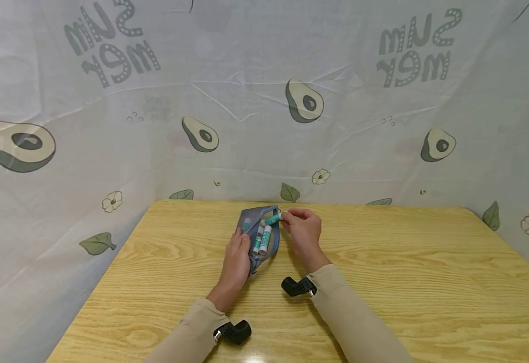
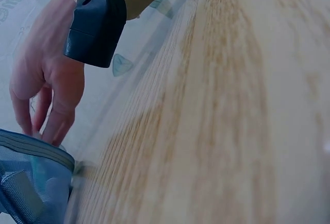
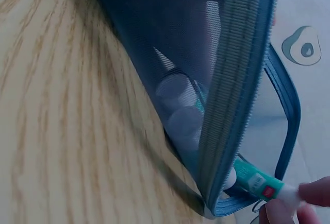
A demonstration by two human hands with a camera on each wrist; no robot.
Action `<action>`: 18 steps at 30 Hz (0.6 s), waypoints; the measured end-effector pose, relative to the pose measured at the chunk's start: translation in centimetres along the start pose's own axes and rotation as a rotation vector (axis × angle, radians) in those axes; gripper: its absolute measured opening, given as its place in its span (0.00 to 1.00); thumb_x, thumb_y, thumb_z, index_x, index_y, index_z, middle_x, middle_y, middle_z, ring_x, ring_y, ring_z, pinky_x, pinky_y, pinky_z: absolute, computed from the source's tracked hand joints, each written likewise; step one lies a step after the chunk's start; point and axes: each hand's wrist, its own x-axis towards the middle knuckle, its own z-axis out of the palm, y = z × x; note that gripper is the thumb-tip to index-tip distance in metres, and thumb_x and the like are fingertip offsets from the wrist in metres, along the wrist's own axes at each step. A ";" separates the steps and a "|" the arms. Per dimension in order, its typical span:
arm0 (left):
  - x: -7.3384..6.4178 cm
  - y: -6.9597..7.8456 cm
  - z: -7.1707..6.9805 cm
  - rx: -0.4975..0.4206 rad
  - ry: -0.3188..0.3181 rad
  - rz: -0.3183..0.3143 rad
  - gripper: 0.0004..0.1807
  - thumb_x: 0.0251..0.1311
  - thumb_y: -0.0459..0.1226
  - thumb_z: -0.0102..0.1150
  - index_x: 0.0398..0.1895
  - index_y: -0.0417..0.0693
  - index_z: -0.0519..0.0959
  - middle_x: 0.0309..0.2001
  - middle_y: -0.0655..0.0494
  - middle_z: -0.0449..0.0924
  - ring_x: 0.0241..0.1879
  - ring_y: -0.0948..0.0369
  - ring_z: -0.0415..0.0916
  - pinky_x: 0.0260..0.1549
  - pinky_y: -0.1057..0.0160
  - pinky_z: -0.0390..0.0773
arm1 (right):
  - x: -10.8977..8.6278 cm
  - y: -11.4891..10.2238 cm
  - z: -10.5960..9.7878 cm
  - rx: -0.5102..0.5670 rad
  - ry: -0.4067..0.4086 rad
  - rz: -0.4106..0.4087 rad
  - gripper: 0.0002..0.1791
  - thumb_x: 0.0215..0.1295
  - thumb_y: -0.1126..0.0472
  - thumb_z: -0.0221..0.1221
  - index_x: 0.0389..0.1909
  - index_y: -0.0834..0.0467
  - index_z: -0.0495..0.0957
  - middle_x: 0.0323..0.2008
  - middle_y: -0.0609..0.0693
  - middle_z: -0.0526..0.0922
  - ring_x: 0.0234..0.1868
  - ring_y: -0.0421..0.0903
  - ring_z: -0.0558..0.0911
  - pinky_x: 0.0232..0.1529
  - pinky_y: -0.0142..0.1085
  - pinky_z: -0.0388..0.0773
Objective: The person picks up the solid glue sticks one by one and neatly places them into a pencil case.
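Observation:
A blue mesh zipper pouch (image 1: 253, 216) lies unzipped on the table, its mouth spread toward the right. My left hand (image 1: 238, 254) holds the pouch by its left side, the fingers along the mesh and the thumb near the opening. Between thumb and fingertips, my right hand (image 1: 305, 232) pinches the white end of a green glue stick (image 1: 272, 220) at the far end of the mouth. In the right wrist view this glue stick (image 3: 252, 180) slants across the rim, partly inside. Two more glue sticks (image 1: 265, 240) lie side by side in the pouch; another greenish tube (image 1: 246, 225) shows through the mesh.
The pouch rests near the back edge of a wood-grain table (image 1: 405, 252). Behind it hangs a pale cloth (image 1: 255, 141) printed with avocados and leaves. A black camera mount (image 1: 298, 286) sits on the right wrist, another black mount (image 1: 237, 333) on the left.

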 end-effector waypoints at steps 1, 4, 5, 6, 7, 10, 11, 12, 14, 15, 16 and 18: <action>0.0 0.0 0.0 -0.003 -0.001 -0.004 0.34 0.87 0.47 0.29 0.84 0.33 0.53 0.86 0.36 0.45 0.86 0.37 0.37 0.83 0.34 0.43 | 0.0 0.1 0.0 -0.033 -0.004 -0.002 0.09 0.66 0.72 0.67 0.45 0.73 0.84 0.39 0.56 0.84 0.35 0.42 0.89 0.44 0.32 0.89; 0.0 0.0 0.0 -0.012 -0.010 -0.005 0.34 0.87 0.47 0.29 0.85 0.34 0.51 0.86 0.36 0.44 0.86 0.37 0.36 0.83 0.34 0.42 | -0.2 0.2 0.1 -0.161 0.000 -0.012 0.09 0.65 0.70 0.68 0.44 0.70 0.88 0.43 0.59 0.87 0.36 0.41 0.88 0.39 0.27 0.85; 0.0 0.0 0.0 -0.013 -0.011 -0.006 0.34 0.88 0.47 0.29 0.85 0.35 0.51 0.86 0.36 0.44 0.87 0.38 0.36 0.83 0.34 0.42 | -0.2 0.2 0.1 -0.205 0.000 -0.017 0.09 0.65 0.70 0.69 0.44 0.69 0.89 0.45 0.60 0.88 0.37 0.42 0.87 0.39 0.26 0.84; 0.0 0.0 0.0 -0.015 -0.012 -0.003 0.34 0.88 0.47 0.29 0.85 0.35 0.51 0.86 0.35 0.44 0.86 0.38 0.36 0.83 0.34 0.43 | -0.3 0.2 0.1 -0.241 0.002 -0.017 0.08 0.66 0.69 0.69 0.43 0.68 0.90 0.46 0.61 0.89 0.39 0.44 0.88 0.40 0.27 0.84; 0.1 0.0 -0.1 -0.018 -0.014 -0.001 0.34 0.88 0.47 0.29 0.85 0.35 0.50 0.86 0.35 0.44 0.86 0.38 0.36 0.83 0.34 0.43 | -0.3 0.2 0.2 -0.270 0.004 -0.017 0.08 0.66 0.68 0.69 0.43 0.67 0.91 0.48 0.61 0.89 0.41 0.45 0.88 0.41 0.28 0.84; 0.1 0.0 -0.1 -0.030 -0.019 0.006 0.34 0.88 0.47 0.29 0.86 0.35 0.48 0.86 0.35 0.43 0.86 0.37 0.37 0.83 0.34 0.43 | -0.5 0.2 0.3 -0.334 0.002 -0.018 0.08 0.68 0.66 0.69 0.43 0.66 0.91 0.50 0.61 0.90 0.50 0.53 0.87 0.46 0.32 0.86; 0.0 0.0 -0.2 -0.035 -0.019 0.008 0.35 0.88 0.47 0.29 0.86 0.34 0.48 0.86 0.34 0.43 0.86 0.37 0.37 0.84 0.35 0.43 | -0.6 0.3 0.3 -0.353 -0.003 -0.018 0.08 0.68 0.65 0.69 0.43 0.65 0.92 0.51 0.61 0.90 0.51 0.54 0.87 0.47 0.34 0.86; 0.0 0.0 -0.2 -0.039 -0.021 0.009 0.35 0.88 0.47 0.29 0.86 0.34 0.48 0.86 0.34 0.44 0.86 0.37 0.37 0.84 0.35 0.43 | -0.6 0.3 0.3 -0.373 -0.010 -0.017 0.08 0.68 0.65 0.69 0.43 0.65 0.92 0.51 0.61 0.90 0.53 0.55 0.87 0.49 0.36 0.86; 0.0 -0.1 -0.2 -0.050 -0.028 0.007 0.35 0.87 0.47 0.30 0.86 0.34 0.48 0.86 0.34 0.44 0.86 0.37 0.38 0.84 0.35 0.44 | -0.7 0.5 0.4 -0.431 -0.030 -0.022 0.09 0.68 0.64 0.69 0.43 0.64 0.92 0.52 0.60 0.90 0.56 0.55 0.86 0.52 0.41 0.85; 0.0 0.0 -0.2 -0.056 -0.031 0.005 0.35 0.87 0.47 0.30 0.86 0.34 0.47 0.86 0.34 0.44 0.86 0.37 0.38 0.84 0.35 0.44 | -0.8 0.5 0.5 -0.459 -0.046 -0.027 0.09 0.68 0.63 0.69 0.44 0.63 0.92 0.52 0.60 0.90 0.57 0.56 0.85 0.54 0.43 0.85; 0.0 0.0 -0.2 -0.064 -0.035 0.008 0.35 0.87 0.47 0.30 0.86 0.34 0.47 0.86 0.34 0.44 0.86 0.38 0.39 0.84 0.36 0.44 | -0.8 0.6 0.6 -0.485 -0.064 -0.031 0.09 0.68 0.63 0.69 0.44 0.63 0.93 0.52 0.60 0.90 0.59 0.56 0.85 0.55 0.45 0.85; 0.0 0.0 -0.2 -0.071 -0.039 0.014 0.35 0.87 0.46 0.30 0.86 0.33 0.47 0.86 0.34 0.44 0.86 0.38 0.39 0.84 0.36 0.44 | -0.9 0.6 0.7 -0.515 -0.105 -0.038 0.09 0.68 0.62 0.69 0.45 0.62 0.93 0.52 0.59 0.91 0.60 0.56 0.84 0.58 0.48 0.84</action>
